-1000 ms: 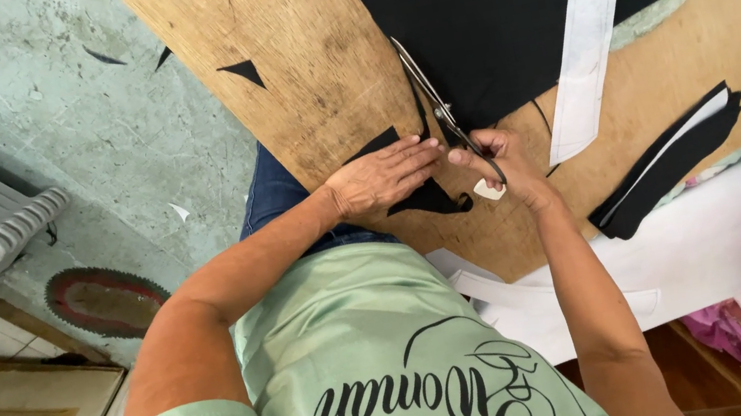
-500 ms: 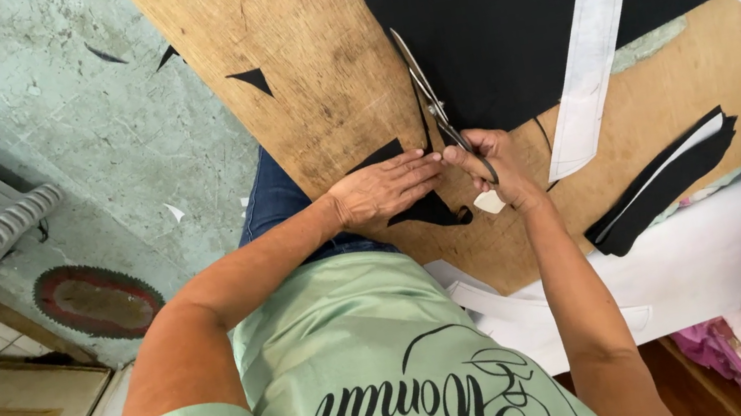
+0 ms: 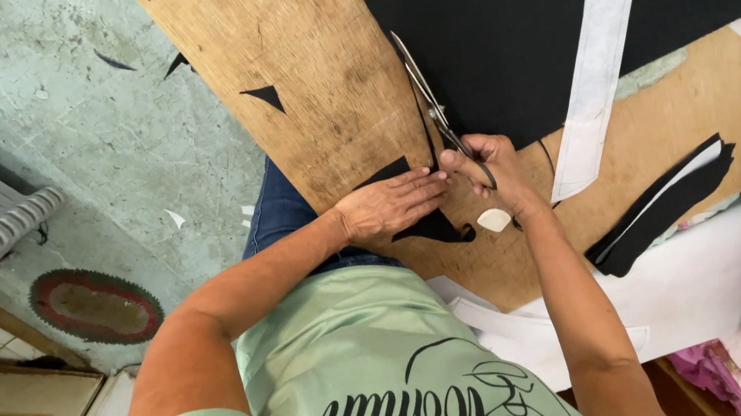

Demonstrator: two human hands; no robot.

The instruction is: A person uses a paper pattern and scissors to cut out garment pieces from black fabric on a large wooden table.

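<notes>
two hands: both at the near edge of the black fabric point(image 3: 499, 13), close together on the wooden board point(image 3: 307, 77).
right hand point(image 3: 495, 166): closed through the handles of the scissors point(image 3: 434, 105), gripping them.
left hand point(image 3: 390, 204): flat, fingers together, pressing a cut black flap point(image 3: 430, 226) down just beside the blades; it holds nothing.
scissors' long axis: runs away from me, tips pointing up the board into the fabric, handles toward my body.
blades: i cannot tell how far apart they stand.
fabric from my hands: straight ahead and to the right, spreading well beyond the tips.
nearer hand: the right, on the cut line itself; the left sits to its left.
white chalk piece point(image 3: 494, 220): just beside my right wrist.
white paper strip point(image 3: 601, 45): lies slanted on the fabric, to the right of the scissors.
</notes>
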